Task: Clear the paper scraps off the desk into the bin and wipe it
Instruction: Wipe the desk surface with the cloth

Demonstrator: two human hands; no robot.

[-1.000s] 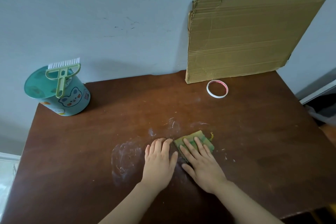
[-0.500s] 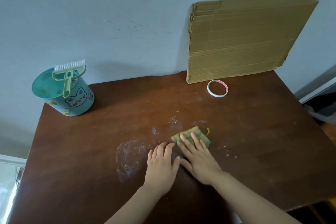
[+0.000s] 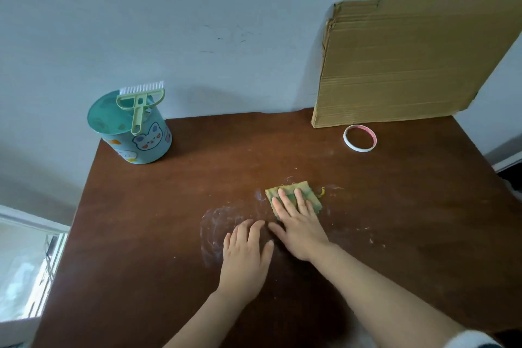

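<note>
Since a second ago the right hand [image 3: 299,224] has slid the cloth [image 3: 306,187] farther up the worktop [image 3: 147,248]; it now lies ahead of the left hand [image 3: 245,253], where the two were level before. Nearest, the left hand lies palm down on the bare wood with fingers straight and together, holding nothing. Just beside it and a little farther on, the right hand presses flat on the cloth with fingers straight and spread. Only the cloth's far edge and corners show past the fingertips.

The cloth is small, folded roughly square, yellow-green with darker green patches, and a loose yellow thread trails from its right corner. Chalky white smears [image 3: 217,219] mark the wood left of it, with small white flecks to the right.

Farther back stand one teal bin [image 3: 151,147] with a bear picture at the left rear corner, one pale green brush [image 3: 137,110] lying across its lid, one tape roll [image 3: 358,150], and one cardboard sheet [image 3: 409,65] leaning on the wall. There are two hands and one cloth.
</note>
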